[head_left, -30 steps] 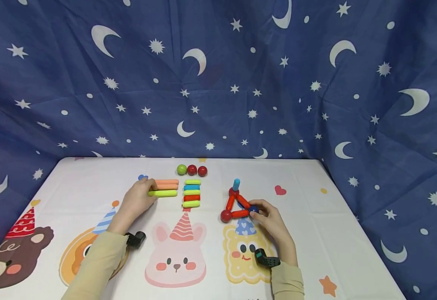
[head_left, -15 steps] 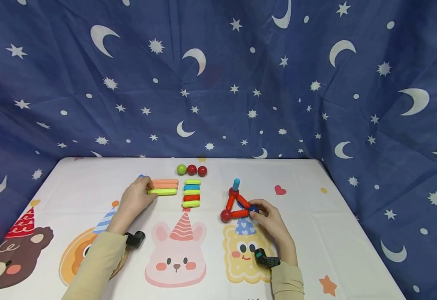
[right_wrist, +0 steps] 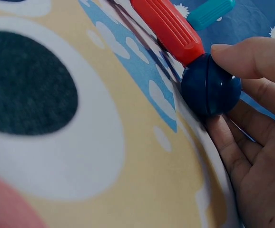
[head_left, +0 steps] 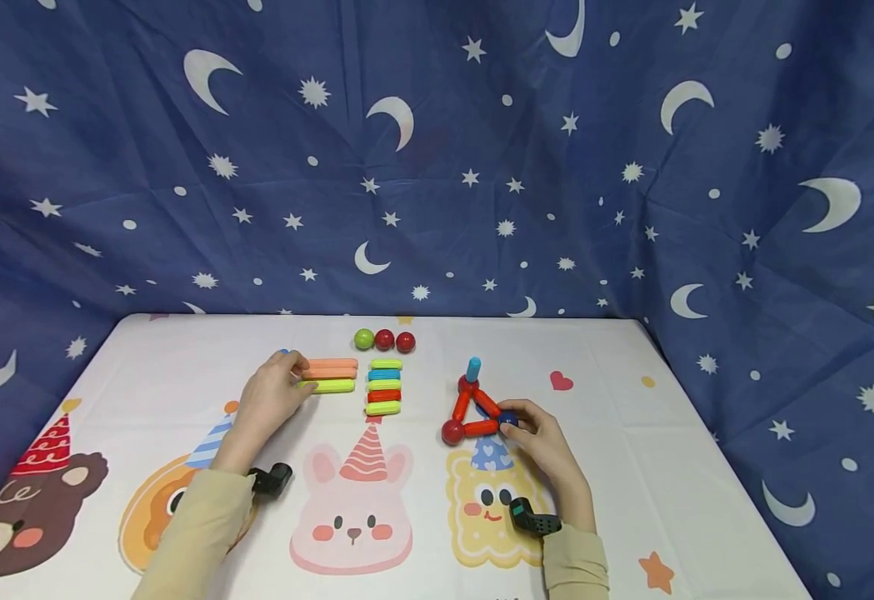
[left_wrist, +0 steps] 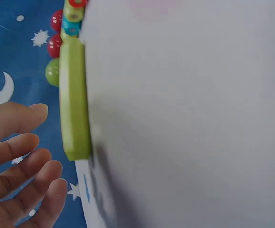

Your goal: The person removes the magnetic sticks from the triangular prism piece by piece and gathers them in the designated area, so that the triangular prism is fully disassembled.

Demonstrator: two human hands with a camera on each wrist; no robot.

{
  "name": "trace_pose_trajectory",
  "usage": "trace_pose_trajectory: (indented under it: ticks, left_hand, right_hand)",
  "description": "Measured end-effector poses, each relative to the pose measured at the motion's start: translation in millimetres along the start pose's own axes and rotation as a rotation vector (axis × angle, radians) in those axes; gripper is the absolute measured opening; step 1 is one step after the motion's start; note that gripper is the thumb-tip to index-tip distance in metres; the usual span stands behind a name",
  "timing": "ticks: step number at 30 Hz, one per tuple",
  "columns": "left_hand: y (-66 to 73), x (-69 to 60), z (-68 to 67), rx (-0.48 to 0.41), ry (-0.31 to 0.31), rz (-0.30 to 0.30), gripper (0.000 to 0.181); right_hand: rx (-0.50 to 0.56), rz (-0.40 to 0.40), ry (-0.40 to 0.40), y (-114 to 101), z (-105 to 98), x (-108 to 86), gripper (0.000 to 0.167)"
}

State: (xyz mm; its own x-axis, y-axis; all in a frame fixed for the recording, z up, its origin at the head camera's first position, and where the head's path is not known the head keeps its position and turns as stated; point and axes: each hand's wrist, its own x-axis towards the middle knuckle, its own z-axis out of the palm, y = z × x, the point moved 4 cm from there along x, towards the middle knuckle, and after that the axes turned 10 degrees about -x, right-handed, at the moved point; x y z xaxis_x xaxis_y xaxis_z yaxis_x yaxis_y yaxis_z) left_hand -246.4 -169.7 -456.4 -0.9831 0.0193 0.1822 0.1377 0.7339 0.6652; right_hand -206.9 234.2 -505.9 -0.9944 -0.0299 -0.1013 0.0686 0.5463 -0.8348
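Observation:
My left hand (head_left: 266, 402) is at the left ends of two long orange rods (head_left: 332, 369) and a long yellow-green rod (head_left: 335, 386). In the left wrist view its fingers are loosely bent and apart from the yellow-green rod (left_wrist: 74, 102). With thumb and fingers, my right hand (head_left: 545, 442) holds a dark blue ball (right_wrist: 211, 88), one corner of a flat triangle. Red rods (head_left: 461, 405) form the triangle's sides, and red balls (head_left: 452, 432) are its other corners. A light blue rod (head_left: 473, 369) stands up from the far red ball.
Short rods (head_left: 384, 385) in yellow-green, blue and red lie stacked in a column mid-table. Behind them, a green ball (head_left: 364, 339) and two red balls (head_left: 385, 339) sit in a row. A blue star-patterned curtain (head_left: 437, 167) hangs behind the white, cartoon-printed tablecloth (head_left: 676, 467).
My left hand has drawn back slightly to the left, showing more of the orange rods. The yellow-green rod has shifted a little. My right hand keeps its hold on the dark blue ball.

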Motion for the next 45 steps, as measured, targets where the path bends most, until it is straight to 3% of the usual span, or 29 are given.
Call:
trace_pose_trajectory:
  ticks: [9,15,20,26,30,35,39,45]
  left_hand:
    - [24.0,1.5,9.4,-0.182,0.058,-0.02,0.028]
    - [51.7,7.6,27.7,-0.364,0.107,-0.002,0.026]
    - [80.6,12.8,49.9,-0.507,0.103,0.034,0.025]
    - [102.5,19.8,88.2,-0.667,0.026,0.043,0.025]
    - [114.6,22.1,114.5,-0.721,-0.064,0.024,0.03]
    - [129.0,23.3,137.9,-0.784,-0.156,0.045,0.034]
    - [137.0,24.5,151.6,-0.796,-0.207,0.063,0.038]
    - [144.0,27.5,164.1,-0.723,-0.231,0.114,0.036]
  right_hand:
    - [-0.021,0.012,0.01,0,0,-0.2,0.031]
    - [-0.014,0.013,0.015,0,0,1.1,0.031]
    - [0.006,0.011,0.016,1,-1,1.2,0.032]
    - [0.033,-0.001,0.005,2,0,0.8,0.035]
    - [0.026,0.005,0.006,2,1,0.5,0.035]
    - [0.032,0.002,0.005,0,1,0.5,0.035]
    - [0.029,0.005,0.005,0,1,0.2,0.034]
    - [0.024,0.001,0.008,2,1,0.9,0.033]
